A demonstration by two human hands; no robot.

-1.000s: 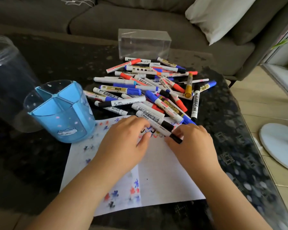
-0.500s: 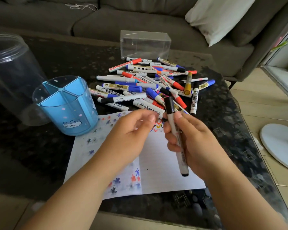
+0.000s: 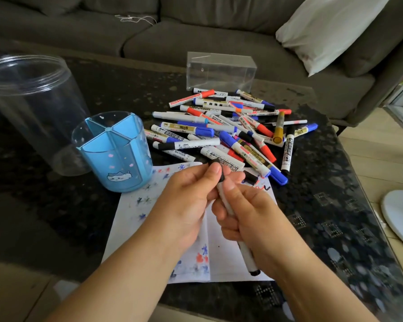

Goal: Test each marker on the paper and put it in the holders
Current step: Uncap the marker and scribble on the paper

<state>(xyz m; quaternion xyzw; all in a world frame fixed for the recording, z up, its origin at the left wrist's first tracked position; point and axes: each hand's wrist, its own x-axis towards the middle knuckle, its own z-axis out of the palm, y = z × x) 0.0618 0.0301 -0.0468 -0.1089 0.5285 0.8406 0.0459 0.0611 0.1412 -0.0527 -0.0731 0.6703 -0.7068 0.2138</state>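
My right hand [image 3: 254, 219] grips the white barrel of a black marker [image 3: 247, 256], held upright over the paper [image 3: 228, 266]. The fingertips of my left hand [image 3: 186, 203] pinch the marker's black cap [image 3: 221, 175] at its top end. The white paper lies under both hands and bears blue, red and black test marks. A pile of markers [image 3: 230, 131] with red, blue, black and gold caps lies just beyond the paper. A blue divided holder [image 3: 116, 154] with a cat picture stands to the left of the paper. A clear round jar [image 3: 33, 105] stands further left.
A clear rectangular box [image 3: 221, 70] stands behind the pile. All of this rests on a dark speckled table [image 3: 335, 205]. A grey sofa [image 3: 149, 38] with a white cushion [image 3: 335, 29] lies beyond. A white round base [image 3: 400, 214] sits on the wooden floor at right.
My right hand lifted a black marker off the pile's edge and turned it upright over the paper. My left hand moved onto its cap.
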